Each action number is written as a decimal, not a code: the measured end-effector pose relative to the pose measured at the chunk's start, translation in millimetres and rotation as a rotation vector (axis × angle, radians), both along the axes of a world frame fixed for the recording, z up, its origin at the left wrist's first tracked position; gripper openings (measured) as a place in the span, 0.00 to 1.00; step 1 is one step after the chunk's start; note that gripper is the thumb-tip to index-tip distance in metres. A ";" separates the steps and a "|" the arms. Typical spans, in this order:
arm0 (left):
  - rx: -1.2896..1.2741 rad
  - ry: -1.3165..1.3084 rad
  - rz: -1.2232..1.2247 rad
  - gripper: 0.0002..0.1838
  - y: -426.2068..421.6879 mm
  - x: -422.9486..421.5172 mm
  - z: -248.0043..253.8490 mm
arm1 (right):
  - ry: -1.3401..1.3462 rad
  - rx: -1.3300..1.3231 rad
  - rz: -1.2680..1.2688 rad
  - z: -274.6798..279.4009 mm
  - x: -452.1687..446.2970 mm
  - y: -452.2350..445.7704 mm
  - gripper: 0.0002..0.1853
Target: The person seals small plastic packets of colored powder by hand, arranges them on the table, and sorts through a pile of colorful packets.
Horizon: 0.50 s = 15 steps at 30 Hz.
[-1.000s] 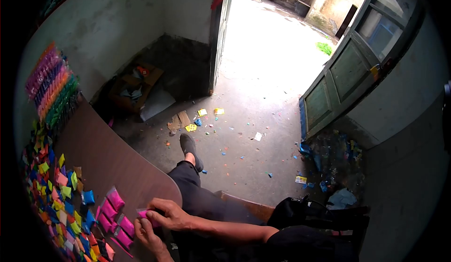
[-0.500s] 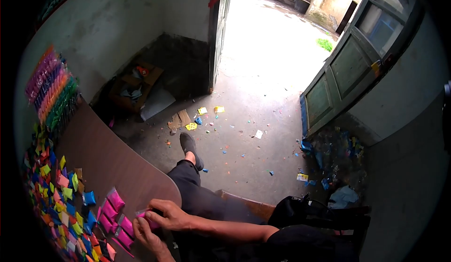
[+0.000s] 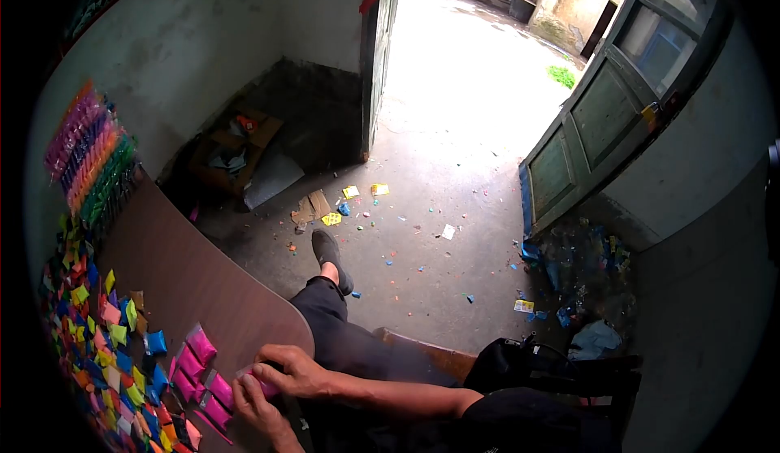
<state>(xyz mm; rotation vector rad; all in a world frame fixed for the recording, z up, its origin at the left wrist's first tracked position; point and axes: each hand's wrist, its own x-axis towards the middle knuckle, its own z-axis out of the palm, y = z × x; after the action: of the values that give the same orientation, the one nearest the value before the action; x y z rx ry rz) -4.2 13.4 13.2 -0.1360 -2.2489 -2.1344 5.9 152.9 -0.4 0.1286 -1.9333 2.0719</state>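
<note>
Both hands meet at the rounded near corner of the brown table. Between their fingers is a small clear packet of pink clay-like material, partly hidden by the fingers. My left hand grips its lower-left side, fingers closed. My right hand reaches in from the right and pinches its upper edge with thumb and fingers. Just left of the hands, several filled pink packets lie on the table in overlapping rows. A thin pink strip lies below them.
A heap of small multicoloured packets covers the table's left side. Bundled coloured packets stand at its far end. A cardboard box is on the floor, among scattered scraps. A black bag sits at right. The door stands open.
Both hands stay in almost the same place, with only a slight shift of the fingers on the pink packet. The packets on the table have not moved.
</note>
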 end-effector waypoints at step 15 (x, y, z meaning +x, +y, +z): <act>0.033 -0.057 0.103 0.16 8.2 3.0 4.3 | 0.019 0.119 -0.038 2.6 0.2 -1.0 0.12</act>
<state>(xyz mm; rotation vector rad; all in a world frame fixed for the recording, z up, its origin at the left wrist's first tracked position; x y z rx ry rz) -1.1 21.6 17.6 0.0412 -2.1970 -2.1474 6.1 151.9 2.2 0.1356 -2.0318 1.9247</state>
